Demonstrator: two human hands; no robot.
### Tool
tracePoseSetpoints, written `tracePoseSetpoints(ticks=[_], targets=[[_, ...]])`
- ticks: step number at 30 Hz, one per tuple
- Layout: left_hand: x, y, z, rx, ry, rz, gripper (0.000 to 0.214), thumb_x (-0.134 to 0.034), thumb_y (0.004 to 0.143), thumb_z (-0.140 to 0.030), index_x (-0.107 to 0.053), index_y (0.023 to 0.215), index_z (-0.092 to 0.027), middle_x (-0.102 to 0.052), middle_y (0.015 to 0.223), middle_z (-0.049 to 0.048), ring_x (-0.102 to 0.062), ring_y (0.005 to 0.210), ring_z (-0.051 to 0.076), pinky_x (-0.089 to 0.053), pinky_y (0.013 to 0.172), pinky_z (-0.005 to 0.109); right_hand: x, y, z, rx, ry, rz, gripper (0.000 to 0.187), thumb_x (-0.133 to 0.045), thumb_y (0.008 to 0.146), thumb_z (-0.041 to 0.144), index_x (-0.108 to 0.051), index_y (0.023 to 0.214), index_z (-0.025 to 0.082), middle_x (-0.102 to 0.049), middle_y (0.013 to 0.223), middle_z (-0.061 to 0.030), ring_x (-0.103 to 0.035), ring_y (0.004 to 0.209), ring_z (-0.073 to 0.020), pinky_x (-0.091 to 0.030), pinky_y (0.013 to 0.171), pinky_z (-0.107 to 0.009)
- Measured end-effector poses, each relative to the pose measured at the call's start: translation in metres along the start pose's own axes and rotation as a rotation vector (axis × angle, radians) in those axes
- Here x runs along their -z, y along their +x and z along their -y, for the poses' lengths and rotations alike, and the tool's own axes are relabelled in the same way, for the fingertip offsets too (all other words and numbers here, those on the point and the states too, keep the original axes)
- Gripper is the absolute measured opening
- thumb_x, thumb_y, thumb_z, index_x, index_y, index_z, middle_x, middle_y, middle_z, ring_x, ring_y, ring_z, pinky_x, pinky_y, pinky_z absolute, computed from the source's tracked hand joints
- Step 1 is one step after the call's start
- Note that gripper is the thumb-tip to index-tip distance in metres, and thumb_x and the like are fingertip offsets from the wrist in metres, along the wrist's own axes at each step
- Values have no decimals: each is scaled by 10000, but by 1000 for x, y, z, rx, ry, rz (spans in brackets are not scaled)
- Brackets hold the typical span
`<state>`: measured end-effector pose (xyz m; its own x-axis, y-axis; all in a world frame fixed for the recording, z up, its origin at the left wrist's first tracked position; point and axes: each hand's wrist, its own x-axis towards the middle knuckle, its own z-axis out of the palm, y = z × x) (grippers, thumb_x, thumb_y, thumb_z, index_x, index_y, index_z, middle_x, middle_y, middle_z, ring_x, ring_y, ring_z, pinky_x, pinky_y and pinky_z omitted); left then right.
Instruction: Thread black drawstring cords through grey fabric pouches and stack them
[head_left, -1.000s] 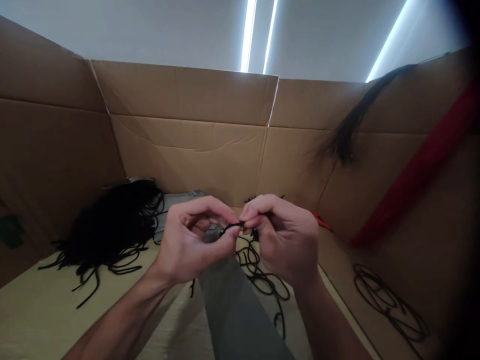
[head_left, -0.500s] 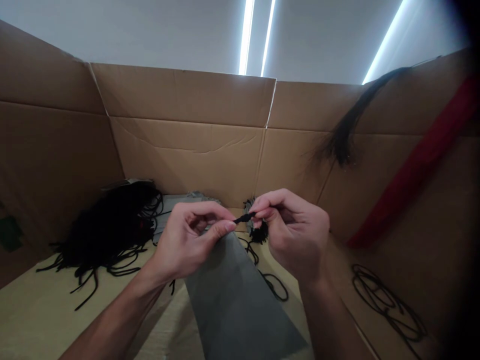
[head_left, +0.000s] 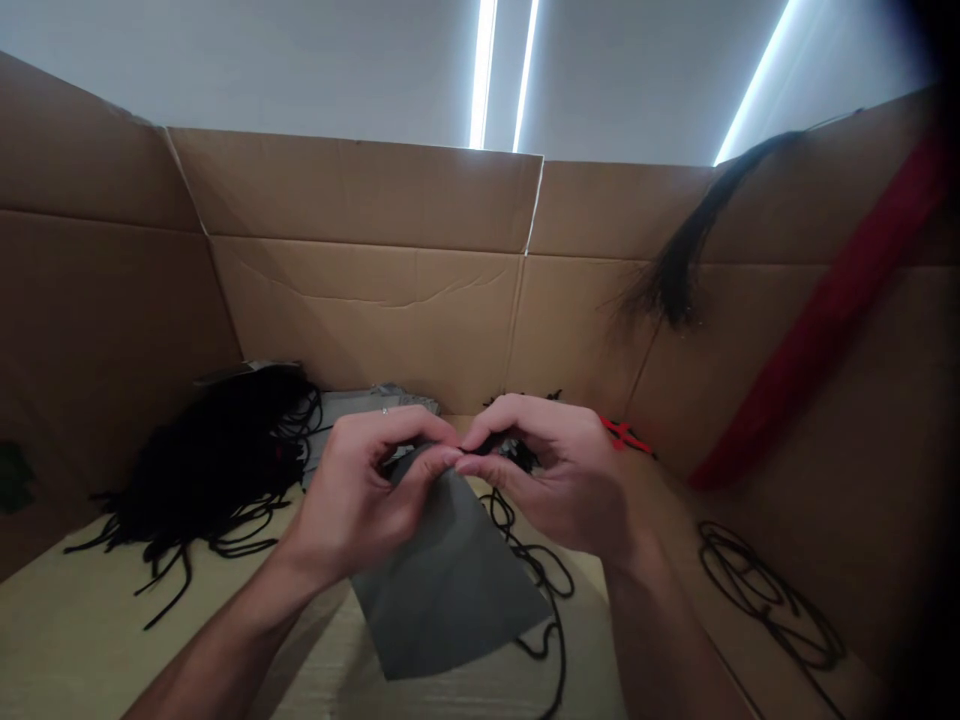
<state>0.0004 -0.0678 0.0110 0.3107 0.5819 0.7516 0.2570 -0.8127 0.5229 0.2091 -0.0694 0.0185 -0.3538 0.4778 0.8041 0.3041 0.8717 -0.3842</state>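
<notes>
Two grey things are showing here: a stack of grey sheets point(head_left: 341, 405) is lying at the back of the pale table point(head_left: 67, 630), and one grey cloth point(head_left: 450, 590) is hanging below the joined fingertips, covering part of a loose black cord point(head_left: 561, 655). To the left, a heap of black cords point(head_left: 217, 450) is spilling its ends forward. Cardboard walls point(head_left: 360, 200) are enclosing the work. On the right, a dark fibre tuft point(head_left: 679, 285) and a red strip point(head_left: 821, 320) are hanging near a coiled cord point(head_left: 780, 592); a red object point(head_left: 628, 436) is partly hiding behind the right hand point(head_left: 555, 475). The left hand point(head_left: 367, 490) is pinching the cloth's upper end between thumb and forefinger. The right one is bending inward, its thumb and forefinger closing on a small black piece point(head_left: 487, 446), mostly hidden. Both forearms are slanting up from below.
</notes>
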Motion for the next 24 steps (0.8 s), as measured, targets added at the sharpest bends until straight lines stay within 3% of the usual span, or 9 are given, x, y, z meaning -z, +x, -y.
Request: tracePoseSetpoints(ticks=[5,11,14,20,22,24], targets=[[-3,0,5,0,-50,-11,133,-720,960,-222,-767,844,-176,-739,745,36,-632,652,152,-471,593,257,-6,-3,-6,-55,206,-46,131,-858,902,263,-737,876,222,-744,808,4,-696,726,-150,-540,631,-268],[-7,-1,6,-3,-70,-55,134,-721,956,-197,-742,825,-184,-710,726,17,-591,640,140,-435,580,265,-17,-3,-8,-126,359,-137,117,-783,908,153,-716,830,210,-697,774,20,-611,644,-108,-477,567,-244],[-8,-2,4,-13,-47,-86,117,-724,957,-182,-744,842,-190,-727,748,8,-610,645,132,-437,588,260,-16,-1,-6,-180,407,-146,85,-803,912,174,-731,896,215,-706,828,15,-642,683,-106,-518,602,-229],[-7,-4,1,-1,-36,-122,86,-716,964,-168,-757,899,-205,-775,847,10,-701,745,142,-512,675,246,-6,0,-3,-167,324,-145,430,-891,840,166,-717,1213,291,-732,996,14,-703,830,-134,-613,764,-255],[-8,-5,1,-4,-44,-111,70,-725,963,-174,-761,912,-207,-789,873,13,-722,775,148,-533,699,245,-4,0,-2,-128,240,-133,423,-894,840,160,-729,1207,291,-741,1029,13,-700,838,-133,-610,780,-262],[-9,-6,1,-15,-44,-100,59,-729,962,-171,-769,937,-206,-804,901,17,-740,803,152,-550,729,245,-4,0,0,-89,116,-128,296,-875,871,171,-756,1122,273,-758,1010,17,-704,829,-129,-598,795,-264]])
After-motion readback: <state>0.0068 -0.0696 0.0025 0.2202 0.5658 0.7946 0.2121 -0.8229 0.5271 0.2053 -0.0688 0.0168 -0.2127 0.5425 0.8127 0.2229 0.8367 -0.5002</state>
